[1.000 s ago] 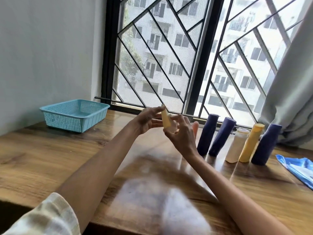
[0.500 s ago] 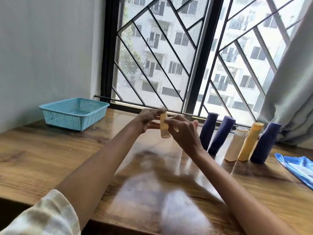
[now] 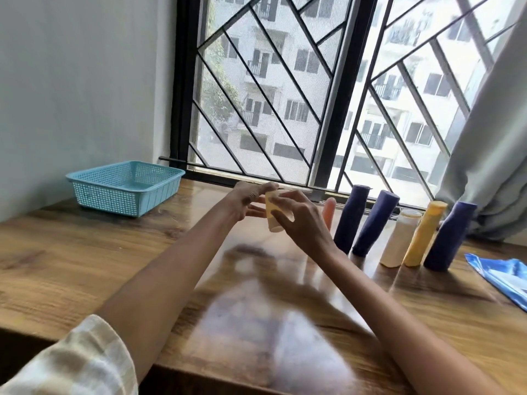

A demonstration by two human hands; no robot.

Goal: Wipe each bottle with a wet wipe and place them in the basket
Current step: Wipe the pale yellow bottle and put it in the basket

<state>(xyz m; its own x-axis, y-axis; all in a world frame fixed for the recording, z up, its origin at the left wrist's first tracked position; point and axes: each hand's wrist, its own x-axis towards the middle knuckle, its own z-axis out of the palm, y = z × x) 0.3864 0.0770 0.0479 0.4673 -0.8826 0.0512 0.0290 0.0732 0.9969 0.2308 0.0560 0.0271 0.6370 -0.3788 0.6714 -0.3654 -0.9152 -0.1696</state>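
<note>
Both hands clamp one small yellow bottle (image 3: 273,215): left hand (image 3: 247,201) steadies, right hand (image 3: 296,220) wraps. Wipe unseen. Wet plastic risks slipping onto table (image 3: 85,266).

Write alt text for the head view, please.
Both hands, left hand and right hand, hold a small yellow bottle above a wooden table. Five bottles stand at right; an empty blue basket sits far left.
</note>
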